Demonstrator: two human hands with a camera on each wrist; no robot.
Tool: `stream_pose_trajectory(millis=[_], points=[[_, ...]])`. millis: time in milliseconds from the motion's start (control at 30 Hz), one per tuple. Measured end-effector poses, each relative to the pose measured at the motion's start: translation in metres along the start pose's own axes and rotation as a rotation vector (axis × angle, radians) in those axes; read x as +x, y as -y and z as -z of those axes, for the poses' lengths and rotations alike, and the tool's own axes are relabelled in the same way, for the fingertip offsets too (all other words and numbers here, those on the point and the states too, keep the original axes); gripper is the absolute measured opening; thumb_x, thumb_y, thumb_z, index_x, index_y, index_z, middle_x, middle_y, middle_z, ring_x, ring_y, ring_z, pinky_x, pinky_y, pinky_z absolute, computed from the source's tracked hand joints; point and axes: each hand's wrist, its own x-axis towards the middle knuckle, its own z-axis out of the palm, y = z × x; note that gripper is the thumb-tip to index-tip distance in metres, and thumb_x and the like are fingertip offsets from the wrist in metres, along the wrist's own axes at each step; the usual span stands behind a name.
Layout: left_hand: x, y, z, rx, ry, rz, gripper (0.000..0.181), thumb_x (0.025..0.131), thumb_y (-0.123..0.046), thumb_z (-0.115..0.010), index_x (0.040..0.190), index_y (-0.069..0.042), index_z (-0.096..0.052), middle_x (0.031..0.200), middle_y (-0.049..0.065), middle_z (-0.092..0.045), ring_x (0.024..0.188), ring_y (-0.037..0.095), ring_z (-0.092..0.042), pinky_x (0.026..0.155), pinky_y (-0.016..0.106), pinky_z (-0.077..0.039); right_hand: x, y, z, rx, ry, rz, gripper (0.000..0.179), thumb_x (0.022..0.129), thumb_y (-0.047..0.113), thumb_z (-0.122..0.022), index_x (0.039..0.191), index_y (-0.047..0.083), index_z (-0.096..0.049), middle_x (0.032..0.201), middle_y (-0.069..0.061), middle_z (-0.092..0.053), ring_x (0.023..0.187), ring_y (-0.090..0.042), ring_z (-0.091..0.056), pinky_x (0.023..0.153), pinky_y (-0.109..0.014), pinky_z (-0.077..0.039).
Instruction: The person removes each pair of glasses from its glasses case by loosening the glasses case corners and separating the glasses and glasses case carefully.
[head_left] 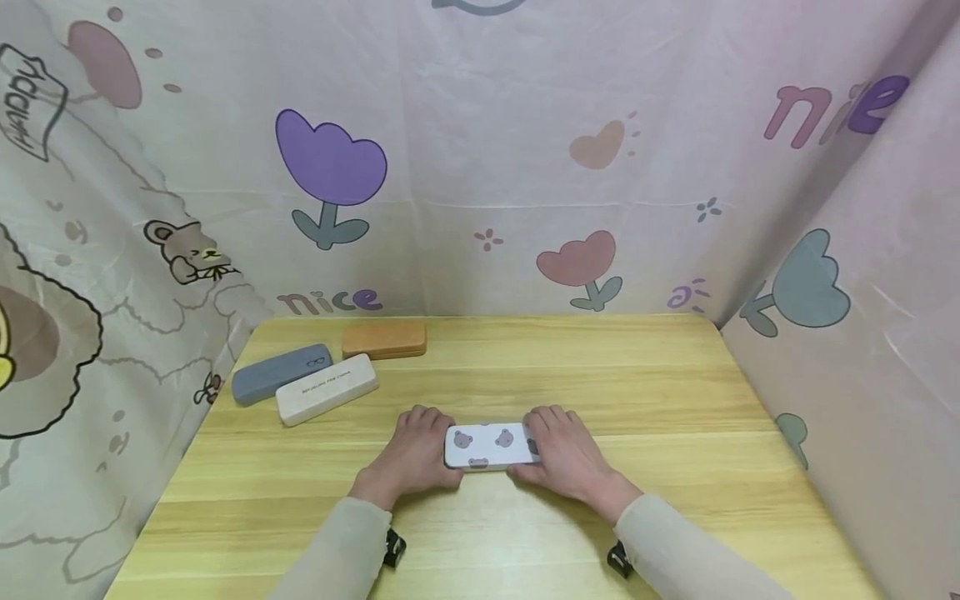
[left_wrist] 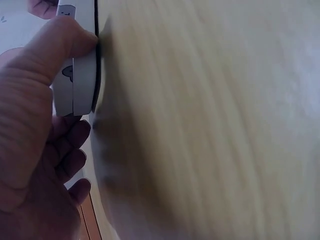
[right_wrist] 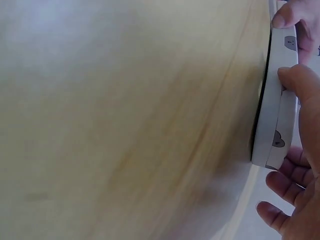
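A white glasses case printed with grey-brown bear heads lies at the near middle of the table, its lid closed. My left hand grips its left end, thumb on the near side and fingers at the far side. Around the right end, my right hand holds it the same way. In the left wrist view, the left thumb presses the side of the case. The right wrist view has the right thumb against the case's side, near the seam.
Three more glasses cases lie at the back left: a blue-grey one, a cream one with lettering and an orange-brown one. Patterned curtains enclose the back and sides of the wooden table.
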Motion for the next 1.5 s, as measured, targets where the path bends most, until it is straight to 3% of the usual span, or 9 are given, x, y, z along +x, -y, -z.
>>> stream_pose_trajectory(millis=[400,700,1033,1333,1500], points=[[0.001,0.002,-0.001,-0.002,-0.001,0.004,0.077,0.073,-0.050,-0.083,0.131,-0.005,-0.061,0.129,0.010,-0.063,0.122,0.031,-0.050,0.111,0.054,-0.038,0.008,-0.003,0.002,-0.005,0.016,0.019,0.074,0.079,0.072,-0.076,0.118,0.010,-0.064,0.114,-0.005,-0.066,0.102,-0.021,-0.058,0.087,-0.039,-0.049],[0.002,0.003,-0.001,-0.004,0.010,0.007,0.077,0.074,-0.049,-0.084,0.133,-0.005,-0.060,0.127,0.008,-0.062,0.121,0.030,-0.049,0.110,0.052,-0.038,0.012,-0.007,0.005,-0.015,0.053,0.027,0.077,0.079,0.073,-0.075,0.119,0.009,-0.065,0.115,-0.005,-0.067,0.103,-0.021,-0.058,0.088,-0.039,-0.049],[0.004,0.005,-0.002,-0.040,0.012,0.019,0.077,0.074,-0.048,-0.085,0.133,-0.006,-0.060,0.127,0.007,-0.062,0.121,0.029,-0.048,0.108,0.050,-0.038,0.016,-0.012,0.007,0.035,0.089,0.017,0.077,0.080,0.072,-0.076,0.122,0.008,-0.067,0.118,-0.006,-0.069,0.111,-0.024,-0.062,0.095,-0.045,-0.050],[0.004,0.008,-0.003,-0.081,0.018,0.022,0.079,0.072,-0.046,-0.088,0.133,-0.005,-0.060,0.126,0.008,-0.063,0.120,0.030,-0.048,0.107,0.050,-0.039,0.022,-0.013,0.013,0.068,0.139,-0.015,0.073,0.078,0.072,-0.077,0.117,0.010,-0.068,0.111,-0.001,-0.069,0.099,-0.016,-0.058,0.086,-0.038,-0.046],[0.004,0.009,-0.005,-0.108,0.018,0.009,0.078,0.072,-0.045,-0.088,0.132,-0.005,-0.059,0.124,0.008,-0.062,0.120,0.030,-0.048,0.106,0.050,-0.038,0.027,-0.017,0.018,0.143,0.198,-0.044,0.071,0.081,0.072,-0.075,0.118,0.011,-0.070,0.115,-0.002,-0.071,0.102,-0.016,-0.060,0.090,-0.040,-0.046]])
